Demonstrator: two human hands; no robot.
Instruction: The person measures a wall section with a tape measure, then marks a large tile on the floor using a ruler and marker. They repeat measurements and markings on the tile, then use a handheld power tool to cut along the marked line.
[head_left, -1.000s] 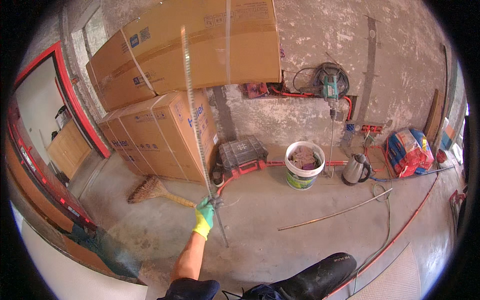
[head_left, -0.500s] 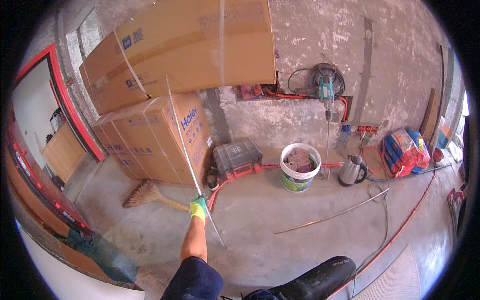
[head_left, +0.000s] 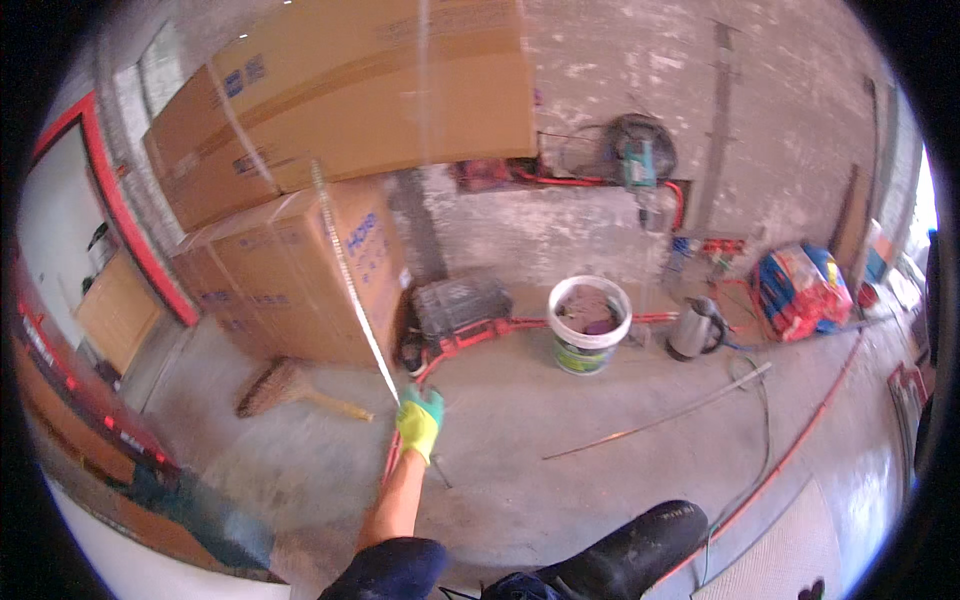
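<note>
My left hand [head_left: 420,420], in a yellow and green work glove, reaches out over the concrete floor. Its fingers are closed around a long, thin, ribbed metal rod [head_left: 350,285]. The rod slants up and away to the left, its far end in front of the stacked cardboard boxes. Its lower end shows just below the glove, near the floor. Left of the hand lies a straw hand broom [head_left: 275,388], its handle pointing toward the glove. A second thin metal rod [head_left: 655,428] lies on the floor to the right. My right hand is out of the picture.
Large cardboard boxes [head_left: 285,270] stand stacked against the wall. Beside them are a black toolbox [head_left: 460,308], a white bucket [head_left: 588,350] holding rags, a drill mixer [head_left: 638,165], a steel kettle [head_left: 695,330] and red-blue bags [head_left: 800,290]. A red hose [head_left: 800,445] crosses the floor at right.
My left hand has shifted a little to the right with the rod and looks larger, away from the broom handle. The whole view has moved slightly and is blurred.
</note>
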